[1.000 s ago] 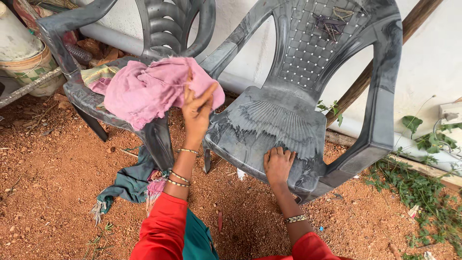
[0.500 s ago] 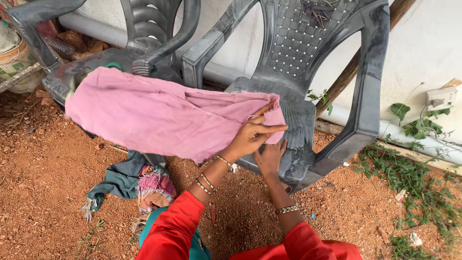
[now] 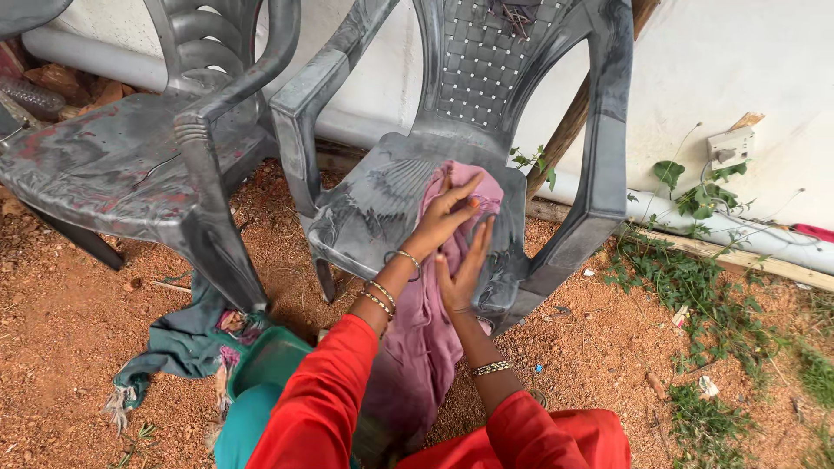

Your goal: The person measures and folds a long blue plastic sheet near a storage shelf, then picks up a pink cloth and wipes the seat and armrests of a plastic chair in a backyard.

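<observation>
A pink cloth (image 3: 426, 321) lies over the seat of the right grey plastic chair (image 3: 365, 200) and hangs down off its front edge toward my lap. My left hand (image 3: 445, 213) rests flat on the cloth on the seat, fingers spread. Just right of it, my right hand (image 3: 465, 269) presses its open palm against the cloth at the seat's front edge. Both arms wear red sleeves and bangles.
A second grey plastic chair (image 3: 113, 165) stands to the left, its seat bare. A teal and pink cloth (image 3: 187, 339) lies on the red dirt below it. A white wall, a pipe (image 3: 738, 234) and green weeds (image 3: 695, 287) are at the right.
The pink cloth came off the left chair, swept right through the air and now lies draped on the right chair's seat. Both hands have settled flat on it.
</observation>
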